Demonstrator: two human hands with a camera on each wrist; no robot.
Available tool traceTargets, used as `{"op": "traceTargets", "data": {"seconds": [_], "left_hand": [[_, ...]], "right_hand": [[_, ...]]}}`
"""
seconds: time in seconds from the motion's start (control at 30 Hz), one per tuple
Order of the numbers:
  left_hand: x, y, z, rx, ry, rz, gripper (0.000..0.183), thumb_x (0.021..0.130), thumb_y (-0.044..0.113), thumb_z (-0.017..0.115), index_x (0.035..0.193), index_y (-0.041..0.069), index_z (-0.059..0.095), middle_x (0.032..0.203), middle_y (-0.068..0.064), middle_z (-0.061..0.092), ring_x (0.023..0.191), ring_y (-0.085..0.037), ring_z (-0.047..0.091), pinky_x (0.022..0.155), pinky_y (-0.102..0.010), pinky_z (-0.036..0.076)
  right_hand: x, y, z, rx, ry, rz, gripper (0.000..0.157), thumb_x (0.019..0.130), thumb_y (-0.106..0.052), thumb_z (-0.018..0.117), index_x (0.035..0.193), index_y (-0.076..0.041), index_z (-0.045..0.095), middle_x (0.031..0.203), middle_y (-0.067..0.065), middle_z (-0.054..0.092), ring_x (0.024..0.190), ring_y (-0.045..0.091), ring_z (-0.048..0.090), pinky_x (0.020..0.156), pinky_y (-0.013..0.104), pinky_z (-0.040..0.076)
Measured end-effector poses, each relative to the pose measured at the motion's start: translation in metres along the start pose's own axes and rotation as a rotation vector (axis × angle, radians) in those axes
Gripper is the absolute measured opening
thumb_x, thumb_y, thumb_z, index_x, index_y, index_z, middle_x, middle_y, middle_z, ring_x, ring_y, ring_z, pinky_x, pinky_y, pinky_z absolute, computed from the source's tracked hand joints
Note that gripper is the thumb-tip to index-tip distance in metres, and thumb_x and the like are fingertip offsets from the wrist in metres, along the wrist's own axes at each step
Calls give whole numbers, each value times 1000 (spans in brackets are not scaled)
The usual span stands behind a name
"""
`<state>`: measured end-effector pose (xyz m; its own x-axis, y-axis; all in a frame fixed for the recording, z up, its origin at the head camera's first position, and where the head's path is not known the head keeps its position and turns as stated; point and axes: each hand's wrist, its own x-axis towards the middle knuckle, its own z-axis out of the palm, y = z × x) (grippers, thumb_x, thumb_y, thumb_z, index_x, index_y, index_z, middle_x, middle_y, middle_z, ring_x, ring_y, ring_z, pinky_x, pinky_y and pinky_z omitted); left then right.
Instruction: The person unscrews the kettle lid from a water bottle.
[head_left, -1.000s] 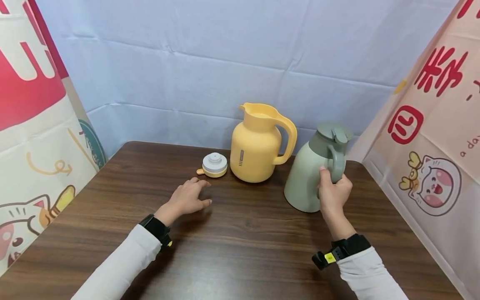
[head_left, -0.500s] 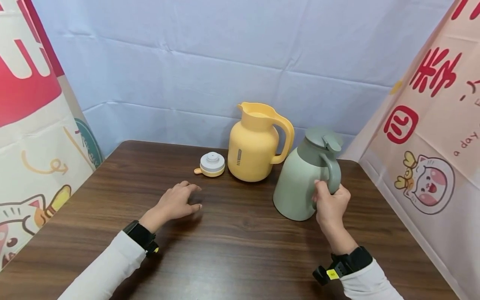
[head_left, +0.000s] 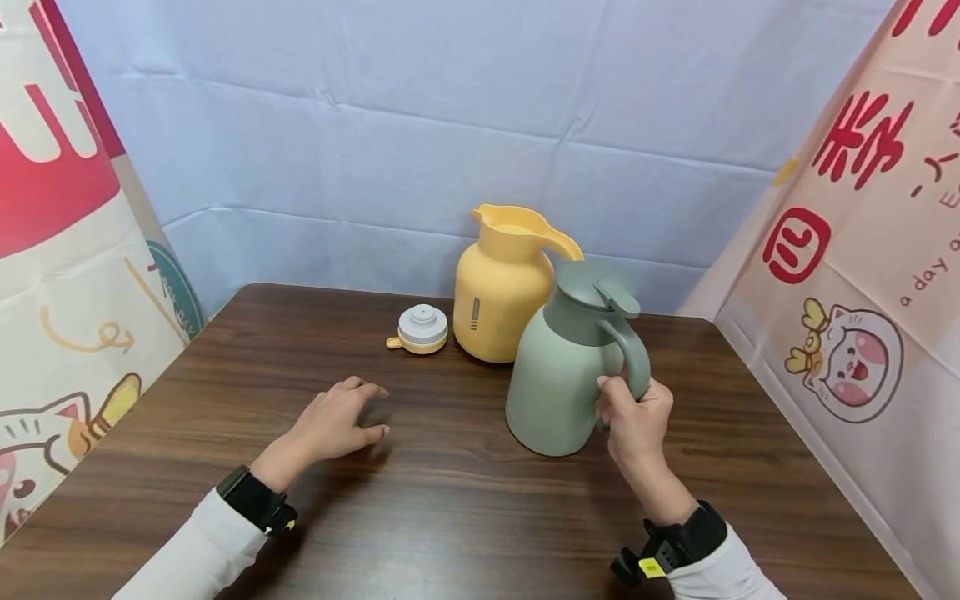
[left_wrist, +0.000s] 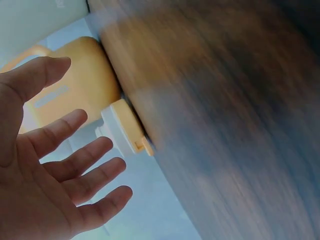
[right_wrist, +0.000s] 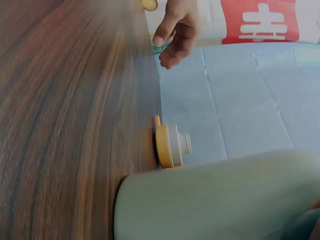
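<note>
My right hand (head_left: 637, 421) grips the handle of a green thermos jug (head_left: 558, 379), which leans slightly and has its darker green lid on top. Just behind it stands a yellow thermos jug (head_left: 498, 296) with an open top; the green one hides part of its handle. To the yellow jug's left, a grey and yellow stopper lid (head_left: 422, 327) lies on the table with its grey plug upward. My left hand (head_left: 333, 425) hovers over the table with fingers spread, holding nothing. In the left wrist view, its fingers overlap the stopper lid (left_wrist: 122, 127) and the yellow jug (left_wrist: 82, 82).
The brown wooden table (head_left: 465, 517) has its far edge against a pale blue cloth backdrop (head_left: 360, 150). Printed cloths hang at both sides, a white and red one (head_left: 67, 333) on the left and a pink one (head_left: 840, 250) on the right.
My right hand has brought the green jug leftward and nearer to me, now overlapping the yellow jug. My left hand has drawn back down and left, away from the stopper lid.
</note>
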<state>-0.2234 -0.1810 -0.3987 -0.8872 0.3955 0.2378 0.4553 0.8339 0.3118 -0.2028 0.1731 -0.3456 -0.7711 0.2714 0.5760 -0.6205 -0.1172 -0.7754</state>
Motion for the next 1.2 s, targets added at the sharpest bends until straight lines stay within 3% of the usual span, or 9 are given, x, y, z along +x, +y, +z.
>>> {"op": "traceTargets", "data": {"seconds": [0.47, 0.83, 1.03, 1.2], "left_hand": [[-25, -15, -12, 2, 25, -55, 48, 77, 31, 76, 115, 6, 63, 109, -11, 58, 97, -31, 57, 69, -49, 47], [-39, -28, -16, -13, 31, -83, 48, 77, 30, 76, 115, 4, 63, 106, -11, 58, 92, -29, 57, 72, -47, 47], [-42, -30, -18, -25, 33, -91, 47, 77, 29, 75, 114, 3, 62, 107, -13, 57, 95, -32, 57, 73, -49, 46], [-42, -30, -17, -27, 25, -79, 48, 77, 30, 75, 115, 4, 62, 107, -12, 58, 95, -30, 57, 74, -48, 47]], "right_hand": [[-6, 2, 22, 97, -164, -2, 41, 76, 17, 46, 48, -6, 26, 39, 2, 28, 30, 15, 27, 35, 30, 28], [-5, 10, 39, 174, -303, -18, 38, 76, 17, 44, 50, -6, 29, 37, 3, 26, 28, 15, 23, 31, 32, 24], [-5, 11, 46, 170, -315, -11, 36, 76, 17, 42, 49, -6, 31, 37, 3, 27, 28, 16, 23, 31, 31, 25], [-6, 11, 42, 125, -334, 58, 36, 81, 12, 46, 52, -6, 34, 40, 3, 29, 31, 19, 26, 35, 30, 31]]}}
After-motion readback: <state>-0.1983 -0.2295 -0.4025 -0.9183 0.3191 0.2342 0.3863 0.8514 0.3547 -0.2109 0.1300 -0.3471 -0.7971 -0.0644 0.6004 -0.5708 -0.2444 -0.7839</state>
